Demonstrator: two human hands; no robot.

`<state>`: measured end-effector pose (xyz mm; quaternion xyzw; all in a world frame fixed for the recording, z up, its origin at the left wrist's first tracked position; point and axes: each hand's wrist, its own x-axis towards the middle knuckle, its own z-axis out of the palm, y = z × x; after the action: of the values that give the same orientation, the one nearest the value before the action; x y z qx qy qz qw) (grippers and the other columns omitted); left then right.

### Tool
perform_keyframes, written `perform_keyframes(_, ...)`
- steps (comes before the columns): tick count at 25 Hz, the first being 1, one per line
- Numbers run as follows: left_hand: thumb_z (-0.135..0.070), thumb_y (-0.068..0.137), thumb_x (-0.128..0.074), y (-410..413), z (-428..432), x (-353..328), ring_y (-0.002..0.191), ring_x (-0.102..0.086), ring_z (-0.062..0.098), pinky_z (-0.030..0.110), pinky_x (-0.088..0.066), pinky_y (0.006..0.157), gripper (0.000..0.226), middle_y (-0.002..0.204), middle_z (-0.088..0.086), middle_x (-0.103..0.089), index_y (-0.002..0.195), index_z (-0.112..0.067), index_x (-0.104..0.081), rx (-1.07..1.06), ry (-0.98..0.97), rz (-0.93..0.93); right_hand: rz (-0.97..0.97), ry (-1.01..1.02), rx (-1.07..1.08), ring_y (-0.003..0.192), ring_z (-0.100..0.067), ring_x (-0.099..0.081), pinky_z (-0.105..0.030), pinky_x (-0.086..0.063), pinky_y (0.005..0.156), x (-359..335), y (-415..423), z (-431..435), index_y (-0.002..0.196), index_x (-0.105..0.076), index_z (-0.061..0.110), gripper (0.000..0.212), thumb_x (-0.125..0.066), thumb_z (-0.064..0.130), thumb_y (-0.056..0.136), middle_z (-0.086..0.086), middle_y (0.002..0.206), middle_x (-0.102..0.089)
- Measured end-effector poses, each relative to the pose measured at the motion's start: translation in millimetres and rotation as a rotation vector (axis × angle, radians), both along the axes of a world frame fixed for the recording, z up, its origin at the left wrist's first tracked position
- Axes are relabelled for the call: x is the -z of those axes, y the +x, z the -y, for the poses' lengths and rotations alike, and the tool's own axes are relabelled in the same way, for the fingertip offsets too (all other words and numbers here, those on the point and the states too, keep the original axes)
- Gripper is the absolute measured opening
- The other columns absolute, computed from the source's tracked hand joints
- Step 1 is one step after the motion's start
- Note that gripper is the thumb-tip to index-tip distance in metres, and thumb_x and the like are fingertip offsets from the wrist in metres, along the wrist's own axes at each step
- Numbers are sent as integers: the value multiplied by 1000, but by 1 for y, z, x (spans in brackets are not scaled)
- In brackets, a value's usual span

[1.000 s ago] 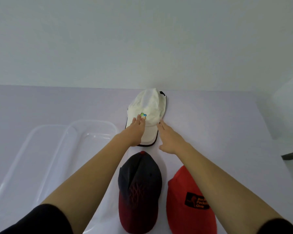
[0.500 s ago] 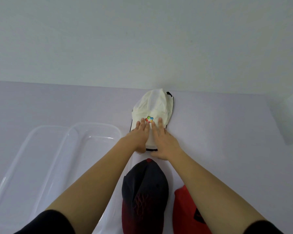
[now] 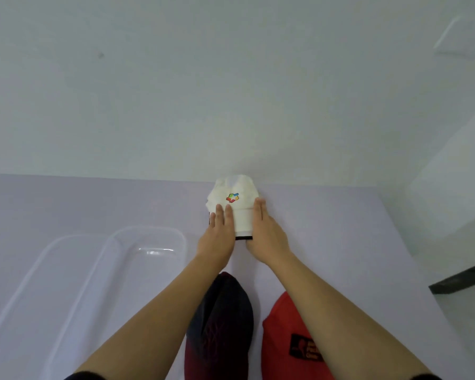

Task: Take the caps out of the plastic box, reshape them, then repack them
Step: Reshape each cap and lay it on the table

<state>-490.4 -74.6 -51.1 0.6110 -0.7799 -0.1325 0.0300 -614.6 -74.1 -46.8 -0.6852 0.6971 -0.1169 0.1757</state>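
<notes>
Reshaping under way on the white fabric cap with a black-edged brim (image 3: 242, 215), set far out on the pale lilac counter (image 3: 93, 204), close to the wall and apart from the box. Squeezed from both sides: left hand (image 3: 217, 239) laid flat over the brim's left part, right hand (image 3: 268, 237) pressed along the cap's right side, the grip of each apart, fingers straight, clamped on nothing; left thumb hidden. Unpacking apparently done: no cap showing in the clear plastic box (image 3: 148, 234), with a second clear piece, perhaps its lid (image 3: 36, 264), just beside it on the left. Nearer the body, side by side under the forearms, a navy-and-maroon cap (image 3: 222, 325) and a red cap (image 3: 277, 338); impossible to say whether already reshaped. Probably left: finishing this cap, then repacking all three. On the white crown a small multicoloured block logo (image 3: 232, 198), no words. On the red cap a black patch (image 3: 305, 349) with red lettering, too blurred to read.
</notes>
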Motion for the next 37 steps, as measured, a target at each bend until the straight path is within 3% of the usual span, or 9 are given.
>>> perform_keyframes(3, -2, 97, -36, -11, -18, -24, 146, -10, 34, 38, -39, 105, 68, 159, 18, 5, 149, -4, 8, 1, -91, -82, 27, -104, 71, 138, -27, -29, -40, -38, 103, -17, -6, -19, 148, 1, 7, 73, -45, 15, 92, -11, 158, -7)
perform_keyframes(6, -2, 92, -38, -13, -28, -45, 127, -43, 39, 36, -43, 81, 70, 158, 17, -6, 150, -7, 1, -58, -94, -202, 15, -236, 81, 143, -28, -19, -41, -34, 107, -36, -10, -39, 148, 3, 7, 69, -40, 10, 94, -13, 158, -3)
perform_keyframes(11, -4, 88, -38, -7, -45, -56, 102, -57, 38, 42, -48, 76, 62, 139, 12, -43, 145, -13, -18, -120, -189, -466, 107, -269, 122, 133, -32, -35, -43, -44, 92, -58, -6, -66, 149, 4, 13, 76, -40, 3, 88, -7, 159, -5)
perform_keyframes(17, 4, 86, -33, -5, -74, -64, 88, -60, 29, 32, -46, 71, 47, 101, 6, -65, 126, -15, -49, -121, -50, -836, 380, -211, 134, 95, -25, -52, -30, -39, 75, -70, 7, -89, 149, -1, 22, 72, -37, 4, 89, -11, 127, -53)
perform_keyframes(22, 7, 80, -41, 17, -80, -59, 78, -53, 26, 33, -41, 65, 41, 97, 14, -63, 118, -5, -51, -47, -155, -548, 227, -180, 104, 121, -31, -46, -39, -42, 99, -60, 6, -115, 148, 6, 14, 72, -39, 4, 92, -11, 155, -20)
perform_keyframes(25, 8, 82, -40, 19, -89, -56, 80, -53, 25, 32, -41, 63, 44, 103, 12, -57, 125, -3, -43, -45, -213, -573, 218, -192, 121, 128, -31, -40, -37, -39, 101, -65, 14, -125, 148, 6, 12, 75, -42, 2, 92, -10, 158, -7)
perform_keyframes(32, 5, 87, -32, 16, -113, -67, 76, -56, 21, 30, -45, 68, 48, 96, 4, -62, 128, -17, -46, -133, -89, -888, 612, -171, 149, 125, -17, -43, -28, -37, 97, -72, 26, -128, 148, -8, 28, 66, -42, 14, 94, 6, 142, -38)
perform_keyframes(34, 2, 90, -33, 12, -116, -70, 76, -56, 7, 18, -45, 68, 44, 96, -1, -62, 126, -19, -48, -159, -37, -969, 733, -167, 165, 121, -11, -41, -25, -32, 95, -72, 32, -129, 147, -12, 29, 59, -41, 20, 97, 12, 130, -38)
perform_keyframes(37, 2, 90, -33, 19, -116, -73, 76, -57, 10, 20, -48, 67, 42, 96, 0, -62, 124, -16, -49, -145, -75, -927, 668, -200, 161, 119, -10, -40, -28, -37, 98, -68, 34, -128, 147, -13, 28, 59, -42, 21, 96, 14, 127, -35)
